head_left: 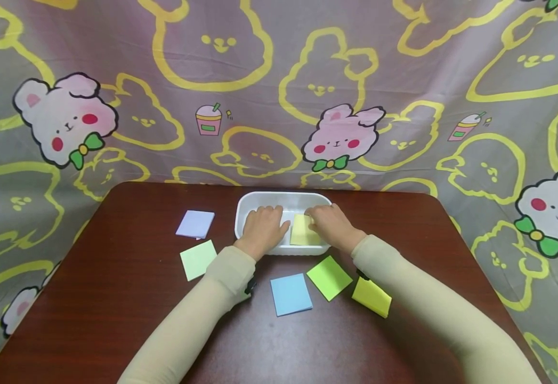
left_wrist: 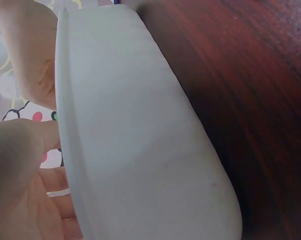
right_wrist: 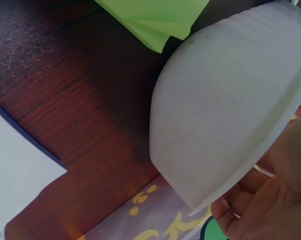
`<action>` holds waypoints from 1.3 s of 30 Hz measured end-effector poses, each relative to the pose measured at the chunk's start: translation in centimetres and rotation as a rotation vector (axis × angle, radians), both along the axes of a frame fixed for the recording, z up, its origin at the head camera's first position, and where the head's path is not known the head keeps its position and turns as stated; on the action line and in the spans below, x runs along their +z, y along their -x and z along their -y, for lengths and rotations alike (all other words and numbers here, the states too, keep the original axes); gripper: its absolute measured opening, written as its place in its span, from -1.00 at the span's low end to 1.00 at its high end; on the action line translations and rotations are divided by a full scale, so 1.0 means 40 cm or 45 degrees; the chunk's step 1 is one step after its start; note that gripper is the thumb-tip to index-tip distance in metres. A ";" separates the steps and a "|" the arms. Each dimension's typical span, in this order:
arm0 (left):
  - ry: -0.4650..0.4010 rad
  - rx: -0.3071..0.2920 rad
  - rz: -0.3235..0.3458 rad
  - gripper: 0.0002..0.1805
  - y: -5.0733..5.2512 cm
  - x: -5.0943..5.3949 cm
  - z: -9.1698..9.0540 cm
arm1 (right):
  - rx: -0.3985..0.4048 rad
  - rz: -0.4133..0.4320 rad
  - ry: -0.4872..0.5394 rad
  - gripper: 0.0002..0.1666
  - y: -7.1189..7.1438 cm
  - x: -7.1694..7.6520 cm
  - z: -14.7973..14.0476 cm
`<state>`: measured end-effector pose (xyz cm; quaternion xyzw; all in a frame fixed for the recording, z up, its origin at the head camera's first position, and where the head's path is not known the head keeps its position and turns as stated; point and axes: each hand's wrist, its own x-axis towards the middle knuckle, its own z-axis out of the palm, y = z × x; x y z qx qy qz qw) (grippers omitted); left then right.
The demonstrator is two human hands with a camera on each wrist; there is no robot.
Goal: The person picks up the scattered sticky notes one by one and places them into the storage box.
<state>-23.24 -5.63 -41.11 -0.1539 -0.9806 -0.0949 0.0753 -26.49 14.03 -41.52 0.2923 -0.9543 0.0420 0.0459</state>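
A white oblong plastic basin [head_left: 283,200] sits toward the back of the table. Inside its left half is my left hand [head_left: 261,226], thumb spread to the right; nothing shows in its grasp, though its fingertips are hidden. At the right end, my right hand [head_left: 333,224] reaches over the rim with bent fingers at the upper right edge of a pale yellow sticky note [head_left: 300,232] and appears to pinch it. The note lies within the basin. In both wrist views the basin's outer wall [left_wrist: 120,115] covers most of the fingers.
Left of the basin lie lavender notes [head_left: 195,224] and a pale green note [head_left: 198,260]. In front are blue notes [head_left: 291,294], a bright green note [head_left: 329,278] and yellow notes [head_left: 372,297], near the right forearm. A patterned curtain [head_left: 259,106] hangs behind the brown table [head_left: 135,224].
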 end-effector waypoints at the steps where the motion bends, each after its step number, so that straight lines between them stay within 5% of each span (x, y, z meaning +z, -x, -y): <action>1: 0.002 0.002 0.002 -0.61 0.001 0.000 0.000 | 0.000 0.005 -0.004 -0.69 0.001 0.000 0.001; 27: 0.007 0.028 0.085 -0.61 0.008 -0.008 0.004 | -0.003 0.142 -0.011 -0.61 0.006 -0.016 0.024; 39: 0.016 0.017 0.081 -0.62 0.010 -0.011 0.010 | 0.025 0.089 0.015 -0.61 -0.008 -0.007 0.031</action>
